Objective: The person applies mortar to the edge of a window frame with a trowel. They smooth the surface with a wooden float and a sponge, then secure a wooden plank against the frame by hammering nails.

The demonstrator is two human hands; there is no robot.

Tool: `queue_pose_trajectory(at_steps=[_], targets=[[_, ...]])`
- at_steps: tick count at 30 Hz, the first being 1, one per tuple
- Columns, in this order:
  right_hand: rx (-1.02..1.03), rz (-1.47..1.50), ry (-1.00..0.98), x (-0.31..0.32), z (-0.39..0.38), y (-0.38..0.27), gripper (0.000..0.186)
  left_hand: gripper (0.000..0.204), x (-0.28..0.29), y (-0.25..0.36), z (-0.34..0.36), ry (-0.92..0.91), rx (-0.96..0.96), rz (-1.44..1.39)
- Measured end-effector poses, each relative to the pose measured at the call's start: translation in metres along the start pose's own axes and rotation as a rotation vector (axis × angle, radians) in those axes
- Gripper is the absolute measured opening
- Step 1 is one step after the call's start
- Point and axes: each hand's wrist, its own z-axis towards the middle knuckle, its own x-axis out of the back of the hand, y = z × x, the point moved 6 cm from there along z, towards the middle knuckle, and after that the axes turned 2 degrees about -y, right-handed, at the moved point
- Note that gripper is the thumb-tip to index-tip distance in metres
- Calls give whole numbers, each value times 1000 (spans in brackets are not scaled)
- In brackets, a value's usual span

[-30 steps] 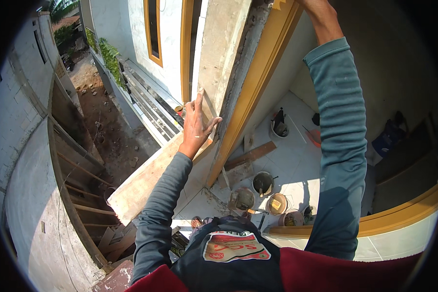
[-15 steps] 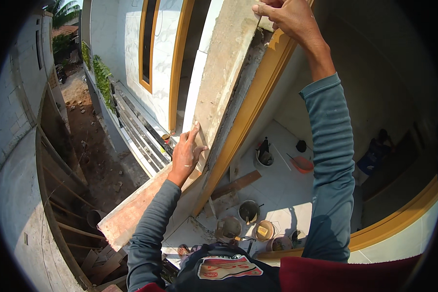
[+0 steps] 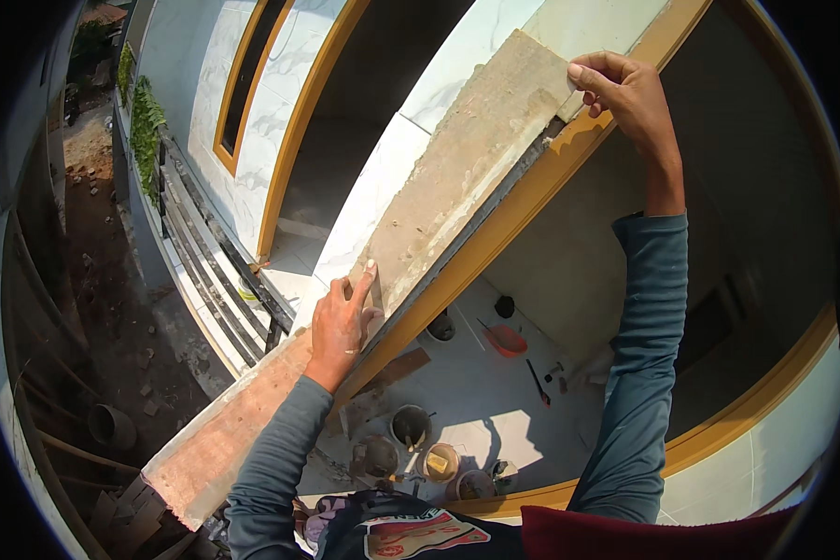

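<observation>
A long bare cement strip [image 3: 457,149] runs diagonally beside an orange-brown wooden frame [image 3: 495,233], with a dark gap between them. My right hand [image 3: 630,93] is at its upper end, thumb and fingers pinched on a small pale piece [image 3: 569,106] at the strip's corner. Lower down, my left hand [image 3: 338,327] touches the strip, index finger stretched along the surface and thumb apart from it. The other left fingers are partly hidden. Below that hand, a reddish, cement-stained board [image 3: 229,420] slants toward the lower left.
White marbled tiles [image 3: 383,196] border the strip. On the floor far below are several buckets [image 3: 411,426], an orange-red basin [image 3: 506,342] and a brown plank [image 3: 392,369]. Dark and white rails [image 3: 210,261] and a drop to a dirt passage [image 3: 93,233] lie left.
The view has swung, so more of the strip's upper end and the tiles beyond it show. Both hands stay at about the same places along the strip.
</observation>
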Motion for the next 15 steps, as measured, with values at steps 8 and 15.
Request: queue_pose_trajectory(at_steps=[8,15], targets=[[-158,-18,-36,3,2,-11,30,74,4,2,1,-17,-54,28],[-104,-77,-82,-3,9,-8,31,75,3,-6,5,-14,-40,36]])
